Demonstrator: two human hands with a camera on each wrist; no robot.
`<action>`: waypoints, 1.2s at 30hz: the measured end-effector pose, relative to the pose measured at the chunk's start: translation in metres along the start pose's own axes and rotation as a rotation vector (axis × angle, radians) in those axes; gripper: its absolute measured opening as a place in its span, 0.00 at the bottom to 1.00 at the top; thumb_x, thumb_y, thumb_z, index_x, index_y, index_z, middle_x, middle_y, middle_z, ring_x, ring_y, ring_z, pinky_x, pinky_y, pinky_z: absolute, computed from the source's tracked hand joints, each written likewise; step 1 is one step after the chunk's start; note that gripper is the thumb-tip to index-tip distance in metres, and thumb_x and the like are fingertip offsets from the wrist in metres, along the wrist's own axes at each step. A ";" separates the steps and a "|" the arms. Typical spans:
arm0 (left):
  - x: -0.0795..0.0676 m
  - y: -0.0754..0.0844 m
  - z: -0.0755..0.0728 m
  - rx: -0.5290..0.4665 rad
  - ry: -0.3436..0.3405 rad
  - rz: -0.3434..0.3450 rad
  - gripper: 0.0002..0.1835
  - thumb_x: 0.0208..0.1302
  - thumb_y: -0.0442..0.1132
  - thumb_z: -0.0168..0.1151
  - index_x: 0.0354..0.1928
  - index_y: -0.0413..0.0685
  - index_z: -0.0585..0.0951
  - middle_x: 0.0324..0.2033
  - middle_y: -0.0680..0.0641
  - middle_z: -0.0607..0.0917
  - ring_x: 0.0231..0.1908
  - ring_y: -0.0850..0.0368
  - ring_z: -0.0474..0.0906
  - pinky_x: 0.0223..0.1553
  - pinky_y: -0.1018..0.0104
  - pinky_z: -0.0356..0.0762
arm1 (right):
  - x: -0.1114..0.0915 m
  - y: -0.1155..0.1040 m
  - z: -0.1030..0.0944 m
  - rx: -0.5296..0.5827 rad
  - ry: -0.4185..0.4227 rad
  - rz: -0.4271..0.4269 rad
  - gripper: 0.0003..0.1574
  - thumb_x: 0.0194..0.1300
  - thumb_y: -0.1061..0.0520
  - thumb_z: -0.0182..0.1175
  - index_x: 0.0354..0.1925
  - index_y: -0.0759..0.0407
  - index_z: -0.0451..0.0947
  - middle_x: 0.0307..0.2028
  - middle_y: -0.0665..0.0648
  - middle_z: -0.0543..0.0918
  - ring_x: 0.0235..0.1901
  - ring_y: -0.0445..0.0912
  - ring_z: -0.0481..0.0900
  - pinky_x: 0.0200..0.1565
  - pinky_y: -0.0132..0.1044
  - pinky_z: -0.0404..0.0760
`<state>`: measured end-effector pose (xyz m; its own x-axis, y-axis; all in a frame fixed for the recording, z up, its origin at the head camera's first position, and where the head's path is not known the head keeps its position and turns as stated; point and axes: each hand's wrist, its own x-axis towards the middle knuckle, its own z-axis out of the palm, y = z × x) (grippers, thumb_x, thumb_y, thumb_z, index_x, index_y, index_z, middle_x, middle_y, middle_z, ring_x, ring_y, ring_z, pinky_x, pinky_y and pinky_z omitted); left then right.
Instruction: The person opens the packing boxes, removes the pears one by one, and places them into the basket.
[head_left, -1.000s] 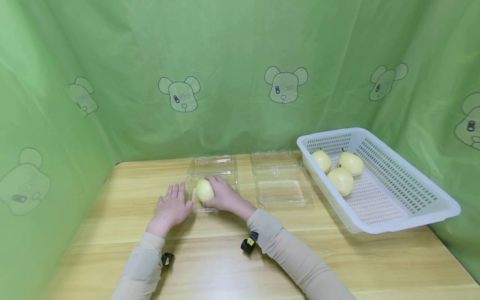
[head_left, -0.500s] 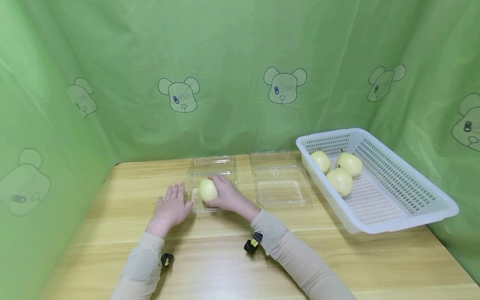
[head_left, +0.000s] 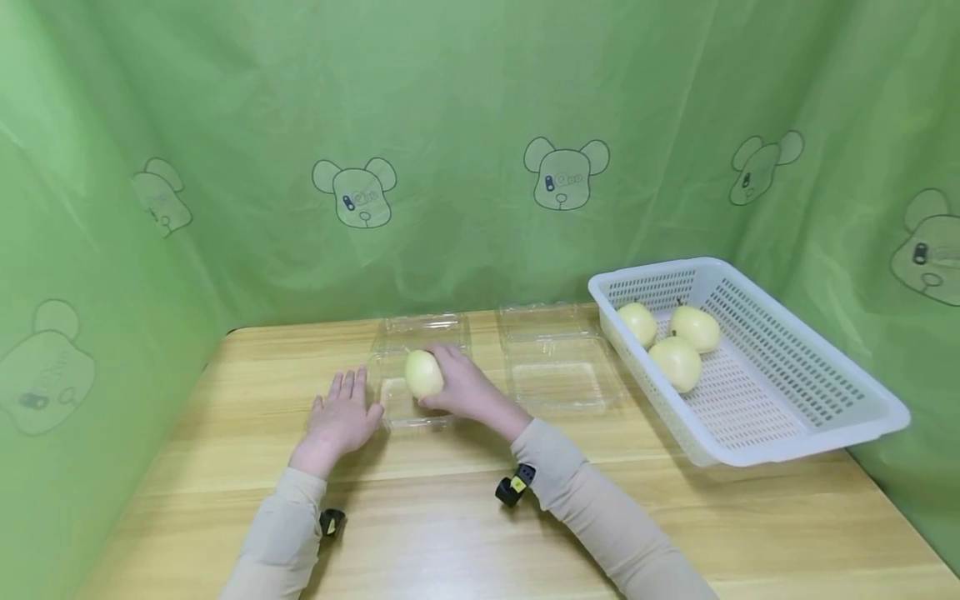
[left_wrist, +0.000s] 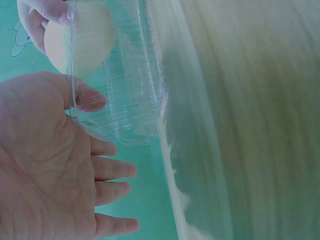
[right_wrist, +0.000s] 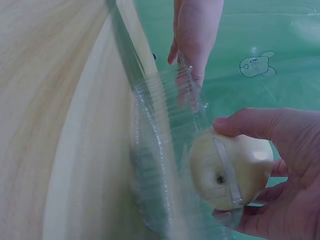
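Note:
My right hand point(head_left: 474, 390) grips a pale yellow pear point(head_left: 423, 374), thumb and fingers on either side of it. The pear is at the left clear plastic clamshell box point(head_left: 418, 423), over its front tray. The left wrist view shows the pear through the clear wall point(left_wrist: 125, 107). My left hand point(head_left: 341, 427) lies flat beside that box, fingers straight and pointing away. Its thumb point(left_wrist: 91, 98) shows at the box's edge. In the right wrist view the pear point(right_wrist: 205, 165) sits partly behind the box's rim, its underside facing the camera.
A second clear clamshell box point(head_left: 558, 387) lies with its lid back, to the right. A white perforated basket point(head_left: 817, 454) stands at the right with 3 pears point(head_left: 675, 364) at its left end. Green curtains point(head_left: 465, 250) hang behind and beside the wooden table point(head_left: 420, 517).
My right hand has shifted the pear a little to the right and slightly away over the left box. The left hand stays in place. The head view has turned slightly.

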<state>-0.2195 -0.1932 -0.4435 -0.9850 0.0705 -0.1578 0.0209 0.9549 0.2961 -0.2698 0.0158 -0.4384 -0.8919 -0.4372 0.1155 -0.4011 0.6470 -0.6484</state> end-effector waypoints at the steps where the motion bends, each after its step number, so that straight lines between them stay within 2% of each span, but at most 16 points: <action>1: 0.000 0.000 0.000 -0.001 -0.003 -0.001 0.39 0.73 0.53 0.37 0.76 0.38 0.43 0.76 0.33 0.47 0.76 0.34 0.38 0.71 0.30 0.41 | 0.000 0.000 -0.001 0.001 0.002 0.003 0.53 0.46 0.55 0.76 0.68 0.59 0.63 0.63 0.64 0.71 0.59 0.59 0.74 0.59 0.59 0.77; 18: 0.002 -0.002 0.003 0.010 -0.015 0.001 0.39 0.73 0.54 0.34 0.76 0.38 0.41 0.76 0.33 0.46 0.76 0.34 0.37 0.72 0.30 0.40 | -0.007 0.003 -0.032 -0.037 0.069 0.000 0.54 0.45 0.56 0.77 0.68 0.59 0.63 0.62 0.64 0.73 0.59 0.60 0.74 0.60 0.60 0.75; 26: 0.002 -0.001 0.002 0.002 -0.008 0.005 0.39 0.73 0.53 0.35 0.76 0.38 0.42 0.76 0.34 0.46 0.76 0.34 0.38 0.72 0.30 0.41 | -0.010 0.009 -0.050 -0.059 0.068 0.019 0.57 0.45 0.56 0.76 0.70 0.60 0.61 0.64 0.66 0.71 0.61 0.61 0.73 0.61 0.61 0.74; 36: 0.001 -0.002 0.001 0.005 -0.009 0.008 0.39 0.74 0.53 0.36 0.76 0.38 0.42 0.76 0.33 0.46 0.76 0.34 0.38 0.71 0.29 0.41 | -0.016 0.014 -0.076 -0.067 0.116 0.008 0.53 0.45 0.59 0.75 0.68 0.62 0.63 0.63 0.65 0.71 0.61 0.61 0.73 0.63 0.61 0.72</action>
<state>-0.2206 -0.1949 -0.4452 -0.9832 0.0807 -0.1636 0.0297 0.9556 0.2930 -0.2770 0.0798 -0.3919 -0.9119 -0.3590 0.1989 -0.4031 0.6921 -0.5987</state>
